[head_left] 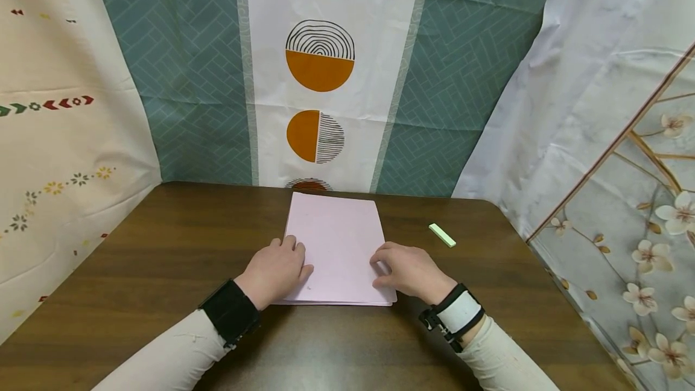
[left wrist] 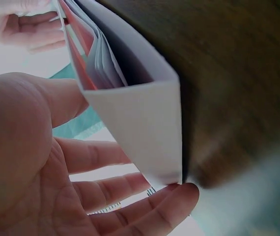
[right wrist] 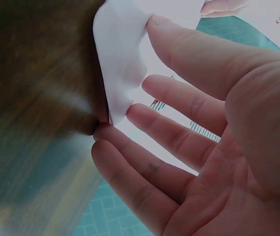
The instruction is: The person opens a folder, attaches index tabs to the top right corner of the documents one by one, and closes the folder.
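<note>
A pale pink folder (head_left: 333, 240) lies closed on the table. Seen from its end in the left wrist view, the folder (left wrist: 137, 123) has a broad spine and several loose sheets (left wrist: 100, 61) between its covers. My left hand (head_left: 276, 270) rests along the spine side, its thumb at the cover's edge and its fingers (left wrist: 105, 155) stretched along the spine. On the opposite side, my right hand (head_left: 409, 269) touches the folder's free edge. Its thumb (right wrist: 179, 42) lies at the cover and its fingers are loosely extended near the edge.
A small pale green bar (head_left: 442, 235) lies on the dark wooden table (head_left: 217, 234), right of the folder. Patterned curtains (head_left: 320, 77) hang behind the table's back edge, with cloth at both sides.
</note>
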`<state>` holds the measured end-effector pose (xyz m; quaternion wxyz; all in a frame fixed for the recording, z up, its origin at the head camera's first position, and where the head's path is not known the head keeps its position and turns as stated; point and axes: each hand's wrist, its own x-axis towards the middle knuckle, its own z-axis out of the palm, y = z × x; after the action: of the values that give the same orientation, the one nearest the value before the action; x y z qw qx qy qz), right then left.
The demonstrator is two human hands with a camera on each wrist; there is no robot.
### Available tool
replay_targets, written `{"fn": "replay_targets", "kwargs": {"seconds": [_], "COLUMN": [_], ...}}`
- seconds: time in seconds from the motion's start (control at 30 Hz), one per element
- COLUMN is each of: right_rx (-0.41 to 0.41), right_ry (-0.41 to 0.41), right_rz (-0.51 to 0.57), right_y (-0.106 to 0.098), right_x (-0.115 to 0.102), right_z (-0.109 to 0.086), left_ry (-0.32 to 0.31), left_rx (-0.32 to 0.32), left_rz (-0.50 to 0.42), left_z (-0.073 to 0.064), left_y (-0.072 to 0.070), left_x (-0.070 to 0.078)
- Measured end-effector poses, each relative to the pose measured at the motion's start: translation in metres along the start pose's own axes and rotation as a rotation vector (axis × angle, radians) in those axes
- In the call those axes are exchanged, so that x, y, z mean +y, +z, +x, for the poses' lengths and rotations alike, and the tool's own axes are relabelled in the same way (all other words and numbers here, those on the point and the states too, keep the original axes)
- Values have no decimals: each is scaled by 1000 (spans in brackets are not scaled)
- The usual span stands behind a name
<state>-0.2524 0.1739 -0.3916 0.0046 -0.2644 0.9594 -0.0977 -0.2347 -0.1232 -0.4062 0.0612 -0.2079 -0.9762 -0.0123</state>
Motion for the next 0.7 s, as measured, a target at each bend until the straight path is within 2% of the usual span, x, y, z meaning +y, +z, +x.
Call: {"fn": "replay_targets", "kwargs": {"seconds": [0.1,0.2,0.33,0.4,0.53,0.6,0.7], "right_rx": [-4,-10,-21,-25,-33,-35,-34], "right_ry": [6,26,60,65,62,56,47], "right_rz": [10,35,63,61,49,40,34], "right_y": [-2,-3,-3,-2,-1,-1,0], "right_x": [0,1,3,4,6,7,7], "right_z": [0,0,0,1,2,2,2], "left_ry": [3,22,105,155,229,247,255], "left_rx": [6,43,133,157,137,122,133], "left_rz": [5,23,35,29,25,41,84], "left_z": [0,-1,-4,-6,-12,-14,-17], "left_y": [-1,-1,0,-1,-2,-2,-1], "left_x": [0,1,9,15,30,36,42]}}
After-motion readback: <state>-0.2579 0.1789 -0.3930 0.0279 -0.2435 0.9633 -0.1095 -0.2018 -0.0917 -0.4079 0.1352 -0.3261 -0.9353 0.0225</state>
